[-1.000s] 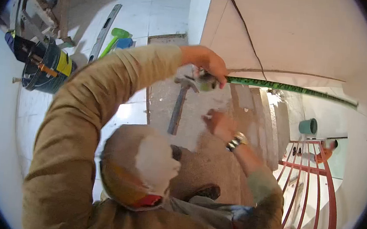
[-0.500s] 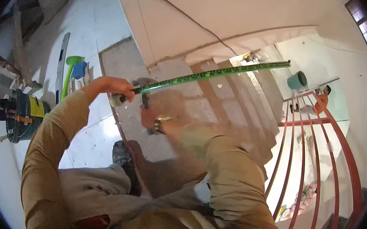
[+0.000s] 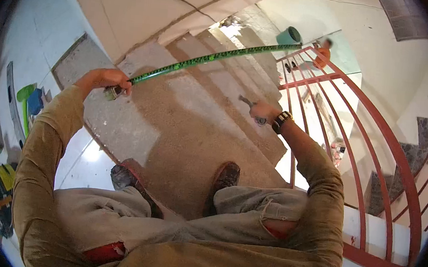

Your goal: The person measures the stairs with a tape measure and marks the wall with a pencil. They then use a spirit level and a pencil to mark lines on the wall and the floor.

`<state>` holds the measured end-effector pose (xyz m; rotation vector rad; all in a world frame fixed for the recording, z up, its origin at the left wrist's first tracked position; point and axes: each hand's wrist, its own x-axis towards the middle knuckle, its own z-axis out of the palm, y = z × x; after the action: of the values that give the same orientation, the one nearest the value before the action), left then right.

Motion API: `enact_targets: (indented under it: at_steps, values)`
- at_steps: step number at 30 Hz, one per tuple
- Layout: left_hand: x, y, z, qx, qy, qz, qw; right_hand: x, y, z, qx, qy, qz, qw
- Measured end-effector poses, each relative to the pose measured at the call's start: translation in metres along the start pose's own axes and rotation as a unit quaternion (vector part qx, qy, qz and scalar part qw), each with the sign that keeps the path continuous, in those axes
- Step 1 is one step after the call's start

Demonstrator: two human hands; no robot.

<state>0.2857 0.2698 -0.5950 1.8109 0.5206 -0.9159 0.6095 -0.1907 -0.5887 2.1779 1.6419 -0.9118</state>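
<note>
- Your left hand (image 3: 108, 79) has its fingers curled closed around the case of the tape measure (image 3: 111, 92), which sits at the upper left of the concrete landing (image 3: 173, 130).
- From that hand, the green blade (image 3: 200, 60) runs out to the right in a shallow arch across the view of the steps (image 3: 206, 82); its tip appears beside the top of the red railing (image 3: 361, 108), though you cannot tell whether they touch.
- Your right hand (image 3: 266, 112), with a watch (image 3: 281, 121) at the wrist, is closed on a hammer (image 3: 245, 100); the metal head pokes out past your fingers, and the grip hides much of the rest.
- Your two shoes (image 3: 225, 177) rest on or by the landing, well apart.
- Off to your left lie a green mallet (image 3: 25, 94), a blue object (image 3: 35, 101) and a level (image 3: 14, 98).
- Beyond the railing's top, a person in orange (image 3: 322, 57) sits near a green bucket (image 3: 289, 36).
</note>
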Motion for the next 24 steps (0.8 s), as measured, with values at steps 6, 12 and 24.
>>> enact_targets:
  at_steps: [6, 12, 24]
  values:
    - [0.001, 0.003, -0.001, 0.04, 0.023, 0.0, 0.999, 0.002, 0.052, 0.018, 0.369, -0.035, 0.246, 0.896]
    - [-0.038, -0.012, -0.001, 0.055, 0.076, -0.075, 0.993, 0.064, 0.046, -0.001, 0.281, 0.041, 0.209, 0.936]
    - [-0.021, -0.081, -0.009, 0.027, 0.055, -0.064, 0.996, 0.123, 0.107, -0.05, -0.043, 0.244, -0.249, 0.936]
